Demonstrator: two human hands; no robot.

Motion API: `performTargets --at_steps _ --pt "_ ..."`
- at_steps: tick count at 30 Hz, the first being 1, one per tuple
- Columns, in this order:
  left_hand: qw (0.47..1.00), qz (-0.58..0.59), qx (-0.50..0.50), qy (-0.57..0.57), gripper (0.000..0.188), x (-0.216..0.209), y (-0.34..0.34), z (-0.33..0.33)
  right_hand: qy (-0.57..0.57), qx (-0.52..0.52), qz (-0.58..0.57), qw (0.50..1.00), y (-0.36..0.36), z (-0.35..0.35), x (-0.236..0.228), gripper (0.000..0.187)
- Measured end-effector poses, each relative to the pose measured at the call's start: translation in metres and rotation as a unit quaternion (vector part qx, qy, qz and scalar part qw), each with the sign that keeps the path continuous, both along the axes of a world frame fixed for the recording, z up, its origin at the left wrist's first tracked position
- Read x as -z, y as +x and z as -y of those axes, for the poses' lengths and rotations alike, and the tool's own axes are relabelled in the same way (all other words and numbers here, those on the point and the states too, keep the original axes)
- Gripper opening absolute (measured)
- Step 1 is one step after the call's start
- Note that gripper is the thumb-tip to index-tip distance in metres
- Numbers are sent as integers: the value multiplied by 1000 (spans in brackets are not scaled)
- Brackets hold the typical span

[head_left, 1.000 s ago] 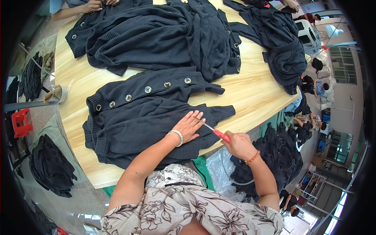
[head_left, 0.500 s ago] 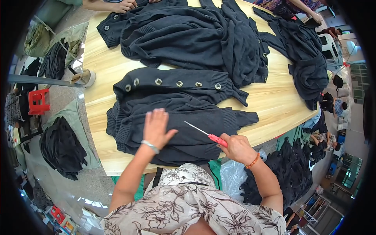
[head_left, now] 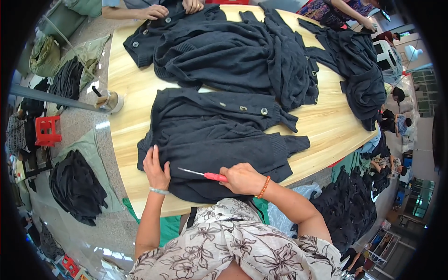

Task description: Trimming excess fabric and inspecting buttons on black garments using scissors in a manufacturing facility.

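Note:
A dark knitted cardigan (head_left: 210, 144) with a row of buttons along its far band lies spread on the wooden table in front of me. My left hand (head_left: 156, 167) rests on the cardigan's left side, fingers stretched out and holding nothing. Closed around the handle of a red-handled tool with a thin metal shaft (head_left: 215, 177), my right hand (head_left: 241, 178) is over the near part of the cardigan. The shaft points left, toward my left hand. I cannot tell the shape of its tip.
Other dark knits (head_left: 233, 51) cover the far side of the table (head_left: 130, 107). A small round container (head_left: 111, 101) stands at its left edge. Two other people's hands (head_left: 156, 11) touch garments at the far left. Dark garment piles (head_left: 77, 186) lie on the floor beside a red stool (head_left: 47, 131).
My left hand has moved down and left to the cardigan's side. My right hand has brought the red-handled tool leftward. The cardigan's button band has turned, so fewer buttons show.

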State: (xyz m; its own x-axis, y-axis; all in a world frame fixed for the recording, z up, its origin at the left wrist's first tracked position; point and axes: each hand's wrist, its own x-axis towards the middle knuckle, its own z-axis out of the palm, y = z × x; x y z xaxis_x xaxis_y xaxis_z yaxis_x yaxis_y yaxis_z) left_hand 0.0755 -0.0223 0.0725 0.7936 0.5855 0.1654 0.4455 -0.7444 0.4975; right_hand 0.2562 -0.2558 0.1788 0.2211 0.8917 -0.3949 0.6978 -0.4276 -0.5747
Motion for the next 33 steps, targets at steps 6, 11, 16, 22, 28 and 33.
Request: performTargets --at_steps 6,11,16,22,28,33 --pt "950 78 32 -301 17 16 1 -30 17 93 71 993 -5 47 23 17" --pt "986 156 30 -40 12 15 70 -92 27 178 63 982 -8 71 21 19" --pt "994 -6 -4 -111 13 97 122 -143 43 244 102 963 -14 80 6 20" --pt "968 173 116 -143 14 -15 145 -71 -47 197 -4 979 -25 99 -18 28" --pt "896 303 269 -184 19 -186 116 -1 -45 -5 -193 980 -26 29 -17 49" --pt "841 458 201 -207 18 -269 146 33 432 58 78 897 8 7 48 42"
